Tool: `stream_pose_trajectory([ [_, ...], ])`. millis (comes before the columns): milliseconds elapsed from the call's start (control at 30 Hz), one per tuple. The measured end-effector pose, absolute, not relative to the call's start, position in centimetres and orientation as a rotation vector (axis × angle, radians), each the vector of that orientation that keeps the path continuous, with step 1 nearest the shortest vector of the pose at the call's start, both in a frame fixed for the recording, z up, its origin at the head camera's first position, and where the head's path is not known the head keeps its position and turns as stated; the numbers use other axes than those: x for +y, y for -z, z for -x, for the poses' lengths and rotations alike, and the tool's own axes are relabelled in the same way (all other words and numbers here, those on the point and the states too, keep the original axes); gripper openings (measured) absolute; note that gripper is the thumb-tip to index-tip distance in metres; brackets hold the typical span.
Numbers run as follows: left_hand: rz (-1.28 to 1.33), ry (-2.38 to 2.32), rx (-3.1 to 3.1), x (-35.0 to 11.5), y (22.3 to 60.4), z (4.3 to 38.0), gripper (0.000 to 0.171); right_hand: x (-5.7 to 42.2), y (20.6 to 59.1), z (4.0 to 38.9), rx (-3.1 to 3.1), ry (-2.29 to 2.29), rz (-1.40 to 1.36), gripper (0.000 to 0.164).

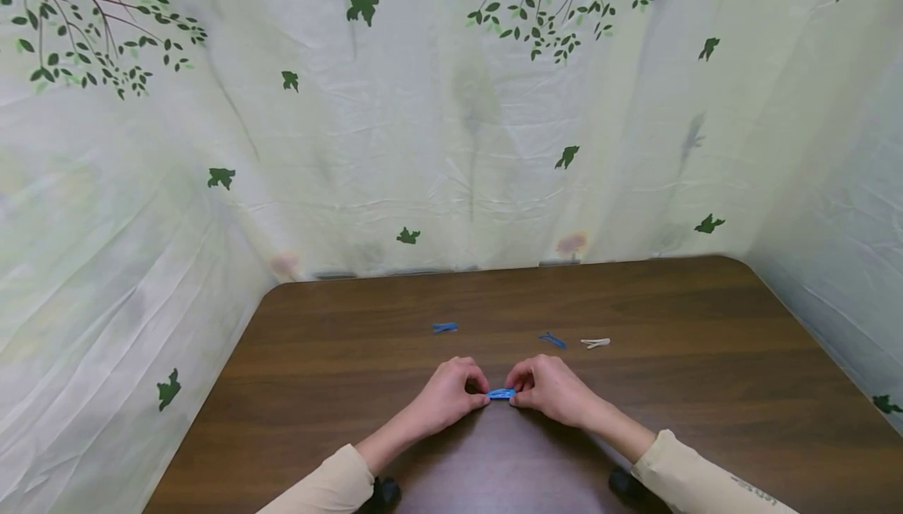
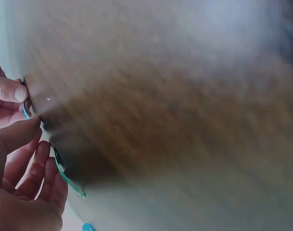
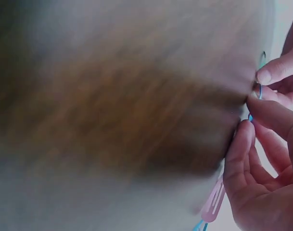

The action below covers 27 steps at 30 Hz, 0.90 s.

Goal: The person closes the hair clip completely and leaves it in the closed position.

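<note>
A blue snap hair clip [image 1: 502, 394] lies level between my hands, close over the table in front of me. My left hand [image 1: 451, 395] pinches its left end between thumb and fingertips. At the right end, the thumb and fingertips of my right hand [image 1: 553, 390] pinch it too. Both wrist views show only a thin blue edge of this clip, the rest hidden by fingers. Beside the left hand's fingers in the left wrist view lies a green clip [image 2: 69, 180], seen edge-on. A pink slotted clip [image 3: 213, 202] lies past the right hand in the right wrist view.
Beyond the hands on the brown wooden table [image 1: 339, 357] lie a blue clip [image 1: 444, 327] to the left, another blue clip [image 1: 553, 340] and a pale clip [image 1: 596, 343] to the right. A leaf-patterned curtain [image 1: 451, 122] hangs behind the table and along its sides.
</note>
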<state>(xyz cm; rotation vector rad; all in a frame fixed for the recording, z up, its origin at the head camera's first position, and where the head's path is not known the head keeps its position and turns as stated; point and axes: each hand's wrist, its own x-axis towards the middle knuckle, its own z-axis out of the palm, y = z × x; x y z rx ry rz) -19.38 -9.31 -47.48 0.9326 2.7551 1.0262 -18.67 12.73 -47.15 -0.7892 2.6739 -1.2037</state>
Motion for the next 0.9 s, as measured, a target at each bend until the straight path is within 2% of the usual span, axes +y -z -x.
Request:
stream_pose_trajectory([
  [900, -0.94, -1.005, 2.766, -9.59, 47.03, 19.25, 0.007, 13.17, 47.22, 18.66, 2.621, 1.237, 0.801, 0.012],
])
